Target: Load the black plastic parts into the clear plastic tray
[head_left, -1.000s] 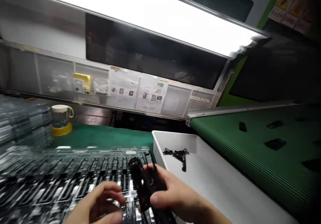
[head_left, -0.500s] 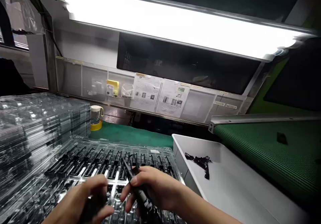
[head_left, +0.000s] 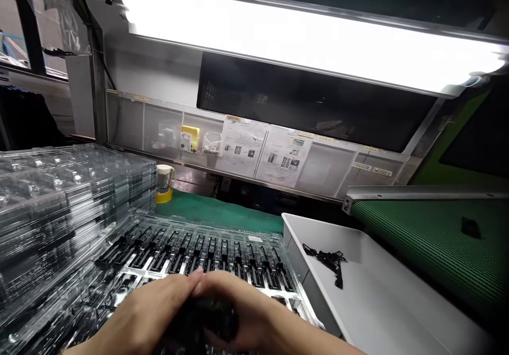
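Observation:
Both hands meet low in the middle of the view, over a clear plastic tray (head_left: pixel 119 281) whose slots hold several long black parts (head_left: pixel 207 254). My left hand (head_left: pixel 147 315) and my right hand (head_left: pixel 246 312) close together around a black plastic part (head_left: pixel 202 320), fingertips touching above it. Most of that part is hidden between the palms.
A tall stack of clear trays (head_left: pixel 59 206) stands at the left. A white bin (head_left: pixel 382 302) with a small black scrap piece (head_left: pixel 330 262) sits to the right. Beyond it runs a green conveyor belt (head_left: pixel 429 238) carrying a black part (head_left: pixel 471 228). A lidded jar (head_left: pixel 164 183) stands at the back.
The view has swung left and down. My hands have come together: the long black part earlier held up by the right hand now lies lower, enclosed by both hands.

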A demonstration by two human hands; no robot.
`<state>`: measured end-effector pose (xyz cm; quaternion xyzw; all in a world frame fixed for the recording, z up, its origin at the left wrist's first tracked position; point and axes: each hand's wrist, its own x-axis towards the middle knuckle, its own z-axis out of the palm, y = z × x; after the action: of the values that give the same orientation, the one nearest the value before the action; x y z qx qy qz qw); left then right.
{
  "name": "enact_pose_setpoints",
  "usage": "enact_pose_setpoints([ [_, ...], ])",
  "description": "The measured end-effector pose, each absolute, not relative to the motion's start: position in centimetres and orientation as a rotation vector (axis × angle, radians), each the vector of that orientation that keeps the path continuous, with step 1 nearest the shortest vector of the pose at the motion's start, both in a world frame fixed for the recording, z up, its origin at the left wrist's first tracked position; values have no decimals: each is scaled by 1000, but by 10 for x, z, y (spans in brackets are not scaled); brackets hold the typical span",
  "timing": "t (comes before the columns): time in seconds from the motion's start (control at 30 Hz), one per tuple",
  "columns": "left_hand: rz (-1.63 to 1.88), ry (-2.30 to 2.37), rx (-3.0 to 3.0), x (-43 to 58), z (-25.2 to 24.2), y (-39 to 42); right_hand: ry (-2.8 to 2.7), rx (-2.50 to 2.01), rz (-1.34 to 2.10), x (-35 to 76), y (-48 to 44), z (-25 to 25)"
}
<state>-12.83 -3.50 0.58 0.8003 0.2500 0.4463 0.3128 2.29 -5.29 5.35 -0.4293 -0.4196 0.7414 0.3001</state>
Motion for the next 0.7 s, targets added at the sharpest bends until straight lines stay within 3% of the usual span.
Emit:
enact_pose_setpoints([
  [0.13, 1015, 901, 2101, -132, 0, -27, -761, -1013, 2028, 33, -45, 47],
  [0.27, 785, 1150, 1656, -134, 11, -23, -732, -1014, 2000, 42, -46, 39],
  [0.43, 747, 1085, 1273, -132, 14, -21, -829, -1088, 1817, 41, -51, 36],
  [0.53, 751, 945, 916, -130, 11, -25, -1052, -1122, 1460, 38, -52, 38],
  [0.7, 604, 863, 411, -122, 19, -41, -1937, -896, 428, 36, -58, 44],
])
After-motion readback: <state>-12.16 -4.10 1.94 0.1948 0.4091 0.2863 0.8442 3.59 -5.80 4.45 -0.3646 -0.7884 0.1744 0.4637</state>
